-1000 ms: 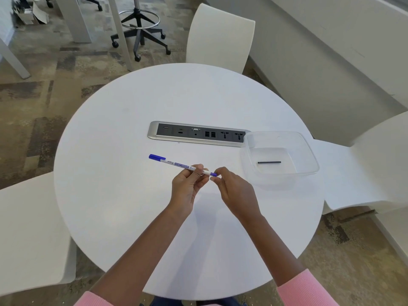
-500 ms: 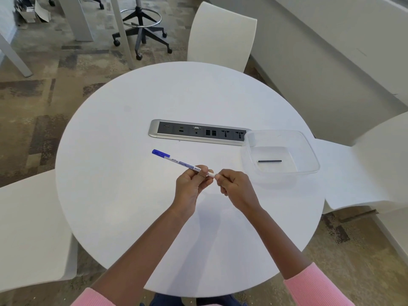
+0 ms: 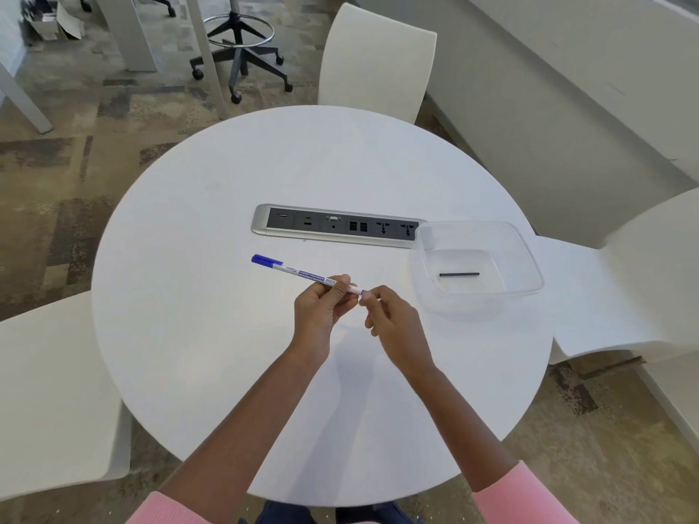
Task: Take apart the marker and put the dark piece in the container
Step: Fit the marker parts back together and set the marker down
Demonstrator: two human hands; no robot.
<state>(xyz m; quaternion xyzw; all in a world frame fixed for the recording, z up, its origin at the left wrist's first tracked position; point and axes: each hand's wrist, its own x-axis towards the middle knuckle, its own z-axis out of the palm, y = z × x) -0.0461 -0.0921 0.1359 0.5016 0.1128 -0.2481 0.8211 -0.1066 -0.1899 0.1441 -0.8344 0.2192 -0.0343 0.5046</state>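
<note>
A white marker (image 3: 302, 273) with a blue cap at its far left end is held above the round white table (image 3: 189, 334). My left hand (image 3: 321, 308) grips its barrel near the right end. My right hand (image 3: 393, 319) pinches the small blue plug at that same end with thumb and forefinger. A clear plastic container (image 3: 529, 266) stands to the right on the table. A thin dark rod (image 3: 459, 274) lies flat on its bottom.
A silver power-socket strip (image 3: 261, 225) is set into the table behind the marker, its right end touching the container. White chairs stand at the left (image 3: 49, 391), the back (image 3: 378, 58) and the right (image 3: 624, 296). A stool base (image 3: 242, 58) sits on the carpet beyond.
The marker's capped end has tilted slightly up and away. My right hand's grip has shifted on the blue end plug, with fingers more spread. The container and rod have not moved.
</note>
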